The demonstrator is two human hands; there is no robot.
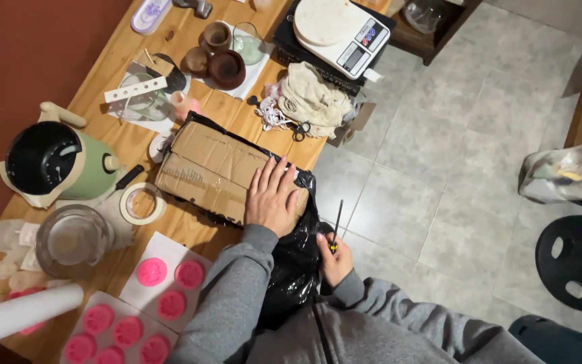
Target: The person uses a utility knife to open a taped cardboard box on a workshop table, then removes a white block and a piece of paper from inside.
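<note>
Cardboard box (213, 168) is lying at the table's (106, 145) front edge, half out of a black bag (296, 259) that is hanging down off the edge toward the person's lap. Left hand (272, 199) is pressing flat on the box's near right corner, fingers spread wide and pointing away from the body, thumb hanging over the near edge; this looks like a hold-down, keeping the box from sliding while the other hand works. Right hand (335, 259) is sitting lower, just off the table edge and against the bag, curling closed around a thin dark tool (337, 226) with a yellowish handle, its shaft pointing up and away; the tip is standing just beside the box's right end but apart from it, and whether it is a screwdriver or a blade is too small to tell. So the box is lying directly under the left palm and just left of the tool's tip. Around it, a tape roll (141, 203) is resting near the box's left end, a green kettle (55, 162) is standing further left, pink moulded pieces (151, 271) are lying on white sheets near the front, and a scale (341, 30) is sitting on a dark block at the far side.
</note>
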